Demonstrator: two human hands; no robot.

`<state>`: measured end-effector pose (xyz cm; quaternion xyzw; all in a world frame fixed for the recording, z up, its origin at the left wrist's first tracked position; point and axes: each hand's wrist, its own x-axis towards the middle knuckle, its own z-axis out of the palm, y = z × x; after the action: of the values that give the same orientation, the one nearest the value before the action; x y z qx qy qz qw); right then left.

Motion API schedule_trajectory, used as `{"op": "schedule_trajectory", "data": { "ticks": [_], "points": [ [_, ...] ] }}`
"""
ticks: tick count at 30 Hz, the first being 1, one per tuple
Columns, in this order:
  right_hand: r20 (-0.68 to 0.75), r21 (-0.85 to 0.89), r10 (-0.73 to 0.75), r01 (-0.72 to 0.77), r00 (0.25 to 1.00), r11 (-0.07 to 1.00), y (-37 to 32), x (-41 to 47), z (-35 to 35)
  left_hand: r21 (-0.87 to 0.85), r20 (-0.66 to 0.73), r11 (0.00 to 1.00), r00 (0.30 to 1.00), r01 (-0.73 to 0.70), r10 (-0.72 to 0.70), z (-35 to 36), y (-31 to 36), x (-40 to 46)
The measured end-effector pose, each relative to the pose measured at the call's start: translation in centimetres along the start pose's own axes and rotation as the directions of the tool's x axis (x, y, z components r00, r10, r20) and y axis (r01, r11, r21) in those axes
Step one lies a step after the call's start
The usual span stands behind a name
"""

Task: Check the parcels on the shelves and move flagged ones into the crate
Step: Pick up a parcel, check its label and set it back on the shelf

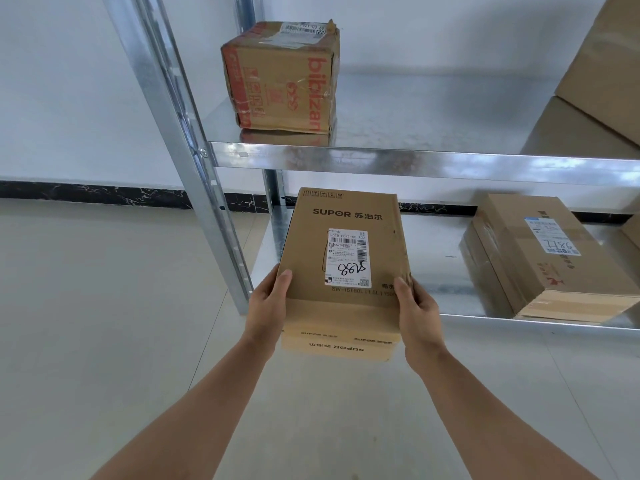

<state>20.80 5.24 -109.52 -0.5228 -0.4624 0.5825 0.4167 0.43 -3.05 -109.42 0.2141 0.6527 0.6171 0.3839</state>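
A brown SUPOR parcel with a white shipping label marked by hand sits tilted at the front of the lower metal shelf, its near end sticking out past the edge. My left hand grips its left side and my right hand grips its right side, thumbs on top. A red-printed bibizan parcel stands on the upper shelf. Another brown parcel with a blue-white label lies on the lower shelf to the right. No crate is in view.
The shelf's steel upright rises just left of the parcels. Stacked plain cartons fill the upper shelf's right end. Pale tiled floor spreads to the left and below, with a white wall and dark skirting behind.
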Motion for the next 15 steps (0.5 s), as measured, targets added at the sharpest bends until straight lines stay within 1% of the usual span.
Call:
{"op": "schedule_trajectory", "data": {
  "ticks": [7, 10, 15],
  "points": [
    [-0.015, -0.108, -0.008, 0.006, 1.000, 0.994, -2.0, 6.7, 3.1, 0.010, -0.020, 0.999, 0.999, 0.037, -0.036, 1.3, 1.3, 7.0],
    [-0.013, -0.163, -0.012, 0.009, 1.000, 0.987, -3.4, 10.5, 4.6, 0.044, -0.046, 0.999, 0.999, 0.019, -0.017, 2.3, 2.6, 10.9],
    [-0.039, -0.176, -0.022, 0.015, 0.999, 0.984, -4.0, 14.3, 6.2, 0.065, -0.044, 0.998, 0.999, -0.009, 0.011, 3.4, 3.2, 15.2]
  ]
}}
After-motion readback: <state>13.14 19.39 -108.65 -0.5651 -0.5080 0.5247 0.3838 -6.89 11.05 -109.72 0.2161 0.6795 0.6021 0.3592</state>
